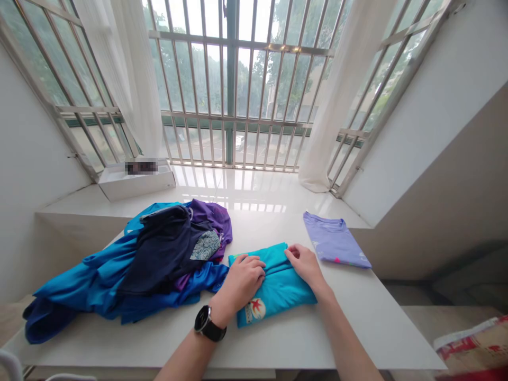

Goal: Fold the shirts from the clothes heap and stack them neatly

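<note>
A turquoise T-shirt (pixel 278 288), folded into a compact rectangle with a red and white print at its lower left corner, lies on the white table in front of me. Across its left part rests my left hand (pixel 244 280), palm down with fingers lightly bent on the cloth; a black watch is on that wrist. At the shirt's upper right edge, my right hand (pixel 304 262) pinches the fabric between thumb and fingers. Creases run across the cloth between both hands. What lies under my left palm is hidden.
Left of the shirt lies a loose heap of blue, navy and purple clothes (pixel 159 259). A folded lavender T-shirt (pixel 335 241) lies at the right on the white table (pixel 381 328). Behind, an open white box (pixel 137 182) stands on the sill below barred windows and white curtains (pixel 337 106).
</note>
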The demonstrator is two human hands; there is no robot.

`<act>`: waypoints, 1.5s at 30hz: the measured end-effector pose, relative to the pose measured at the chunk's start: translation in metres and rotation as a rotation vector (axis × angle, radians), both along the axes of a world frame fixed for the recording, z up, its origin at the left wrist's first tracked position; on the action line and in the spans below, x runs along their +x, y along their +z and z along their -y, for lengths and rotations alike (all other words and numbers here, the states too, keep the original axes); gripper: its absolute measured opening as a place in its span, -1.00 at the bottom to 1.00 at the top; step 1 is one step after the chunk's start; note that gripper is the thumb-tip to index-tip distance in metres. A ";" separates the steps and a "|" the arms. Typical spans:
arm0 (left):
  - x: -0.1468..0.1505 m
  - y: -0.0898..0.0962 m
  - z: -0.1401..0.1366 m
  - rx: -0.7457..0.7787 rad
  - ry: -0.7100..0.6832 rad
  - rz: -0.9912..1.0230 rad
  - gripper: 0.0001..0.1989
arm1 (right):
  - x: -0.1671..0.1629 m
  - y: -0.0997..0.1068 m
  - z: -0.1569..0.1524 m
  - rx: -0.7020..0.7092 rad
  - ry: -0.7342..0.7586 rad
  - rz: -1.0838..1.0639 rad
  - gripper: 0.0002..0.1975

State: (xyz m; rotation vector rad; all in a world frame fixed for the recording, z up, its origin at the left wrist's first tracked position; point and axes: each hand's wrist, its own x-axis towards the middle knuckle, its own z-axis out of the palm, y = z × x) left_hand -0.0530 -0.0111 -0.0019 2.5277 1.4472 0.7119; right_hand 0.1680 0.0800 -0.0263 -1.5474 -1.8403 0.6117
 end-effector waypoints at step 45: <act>0.009 -0.012 0.002 0.142 0.102 0.051 -0.89 | -0.004 0.000 0.049 0.137 -0.123 0.371 -0.81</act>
